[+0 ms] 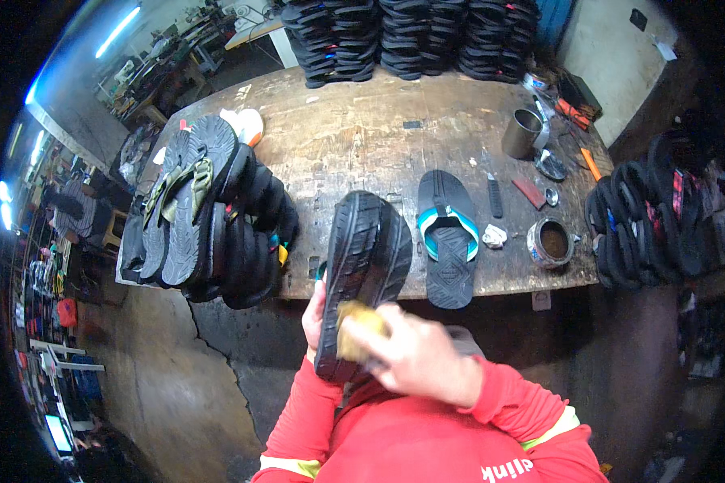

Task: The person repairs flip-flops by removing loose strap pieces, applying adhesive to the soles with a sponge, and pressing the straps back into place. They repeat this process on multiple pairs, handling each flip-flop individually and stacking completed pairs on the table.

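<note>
Upright in my left hand [315, 316] is a black sandal [356, 241], its sole edge facing me and its toe end over the worn wooden table [338, 113]. My right hand [404, 351] is closed on a yellow sponge-like pad [356, 328], slightly blurred, against the lower part of that sandal. Just right of it on the table lies a black sandal with a turquoise-lined strap [451, 282], sole down. Beside that are a dark-handled tool [494, 193], a crumpled white scrap [495, 235] and an open tin with brown contents [549, 244].
Piled sandals stand at left [217, 217], right [644, 217] and far edge [415, 36]. A metal cup [521, 133], red block [528, 193] and orange-handled tool [590, 164] sit at the right. A person in striped clothing [72, 209] is at far left, among shelves and machines.
</note>
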Demonstrator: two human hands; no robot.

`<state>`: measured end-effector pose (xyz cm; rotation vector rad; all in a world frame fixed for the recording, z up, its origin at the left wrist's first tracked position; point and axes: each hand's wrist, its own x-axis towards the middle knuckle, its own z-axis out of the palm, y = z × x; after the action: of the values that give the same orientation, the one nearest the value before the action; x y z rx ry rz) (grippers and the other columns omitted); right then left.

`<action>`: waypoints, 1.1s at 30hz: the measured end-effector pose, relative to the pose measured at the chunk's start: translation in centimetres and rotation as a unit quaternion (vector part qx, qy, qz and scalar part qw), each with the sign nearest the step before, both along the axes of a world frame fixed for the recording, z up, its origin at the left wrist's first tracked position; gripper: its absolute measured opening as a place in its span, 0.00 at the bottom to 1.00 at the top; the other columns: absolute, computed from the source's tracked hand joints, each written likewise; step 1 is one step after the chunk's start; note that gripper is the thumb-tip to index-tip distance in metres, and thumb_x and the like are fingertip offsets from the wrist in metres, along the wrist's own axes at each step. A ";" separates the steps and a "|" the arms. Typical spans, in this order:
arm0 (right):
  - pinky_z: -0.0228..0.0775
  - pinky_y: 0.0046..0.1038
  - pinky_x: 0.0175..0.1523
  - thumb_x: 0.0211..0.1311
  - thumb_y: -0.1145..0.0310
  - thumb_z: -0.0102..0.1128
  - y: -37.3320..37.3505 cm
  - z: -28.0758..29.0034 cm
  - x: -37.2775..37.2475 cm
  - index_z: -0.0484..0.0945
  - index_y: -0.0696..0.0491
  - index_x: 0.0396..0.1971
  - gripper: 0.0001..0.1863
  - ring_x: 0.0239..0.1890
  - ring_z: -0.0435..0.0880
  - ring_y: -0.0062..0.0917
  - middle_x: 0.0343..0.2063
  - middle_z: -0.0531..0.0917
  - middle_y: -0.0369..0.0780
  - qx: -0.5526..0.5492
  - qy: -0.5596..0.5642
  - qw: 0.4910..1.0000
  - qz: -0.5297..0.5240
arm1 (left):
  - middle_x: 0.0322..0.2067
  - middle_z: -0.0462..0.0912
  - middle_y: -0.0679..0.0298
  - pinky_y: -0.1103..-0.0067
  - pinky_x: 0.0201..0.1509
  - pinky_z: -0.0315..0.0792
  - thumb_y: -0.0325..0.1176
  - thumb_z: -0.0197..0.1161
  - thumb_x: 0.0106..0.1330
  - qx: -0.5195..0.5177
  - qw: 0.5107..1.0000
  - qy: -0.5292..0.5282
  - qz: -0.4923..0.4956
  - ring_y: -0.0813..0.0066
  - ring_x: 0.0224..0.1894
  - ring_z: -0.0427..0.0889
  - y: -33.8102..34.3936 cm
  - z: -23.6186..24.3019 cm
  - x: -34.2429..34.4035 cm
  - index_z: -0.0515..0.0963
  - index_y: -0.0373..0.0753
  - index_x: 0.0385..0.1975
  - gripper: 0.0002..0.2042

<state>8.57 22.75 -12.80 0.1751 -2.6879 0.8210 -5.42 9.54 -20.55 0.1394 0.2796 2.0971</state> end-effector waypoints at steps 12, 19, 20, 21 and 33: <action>0.83 0.41 0.40 0.52 0.69 0.71 8.4 3.4 -2.4 0.83 0.43 0.59 0.29 0.38 0.87 0.48 0.44 0.79 0.49 0.082 0.088 0.965 -0.231 | 0.73 0.69 0.48 0.37 0.68 0.70 0.56 0.41 0.82 -0.033 0.998 0.047 -0.007 0.40 0.70 0.74 -1.2 2.9 2.0 0.65 0.43 0.76 0.31; 0.85 0.42 0.41 0.46 0.72 0.73 3.4 6.1 -0.2 0.83 0.40 0.60 0.34 0.37 0.88 0.46 0.43 0.79 0.49 0.056 0.003 0.993 -0.106 | 0.71 0.72 0.49 0.39 0.63 0.74 0.60 0.39 0.81 -0.061 0.974 -0.209 0.068 0.39 0.68 0.75 -1.8 3.4 1.2 0.69 0.45 0.74 0.32; 0.85 0.42 0.42 0.46 0.72 0.73 3.1 6.2 -0.2 0.83 0.40 0.59 0.34 0.37 0.88 0.46 0.43 0.79 0.48 0.061 -0.026 0.992 -0.108 | 0.71 0.73 0.49 0.39 0.63 0.74 0.60 0.39 0.81 -0.061 0.989 -0.124 0.050 0.40 0.68 0.75 -1.7 3.6 1.2 0.69 0.44 0.74 0.32; 0.84 0.42 0.43 0.47 0.72 0.73 3.7 6.1 -0.4 0.84 0.41 0.59 0.33 0.38 0.87 0.46 0.44 0.80 0.49 0.056 0.024 0.985 -0.163 | 0.71 0.73 0.49 0.39 0.63 0.74 0.60 0.39 0.81 -0.065 0.997 -0.041 0.029 0.40 0.68 0.75 -1.7 3.8 1.5 0.69 0.43 0.74 0.33; 0.85 0.41 0.40 0.51 0.65 0.75 -2.9 1.8 4.6 0.80 0.40 0.64 0.35 0.37 0.88 0.42 0.47 0.77 0.48 -0.011 -0.093 0.995 -0.026 | 0.67 0.76 0.45 0.48 0.62 0.81 0.53 0.40 0.84 -0.040 0.997 0.035 0.053 0.43 0.57 0.85 1.8 3.3 -1.4 0.68 0.38 0.73 0.30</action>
<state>13.21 19.85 -11.00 0.0257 -2.8406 0.8906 -6.85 11.30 -17.30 0.1528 0.4209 2.1861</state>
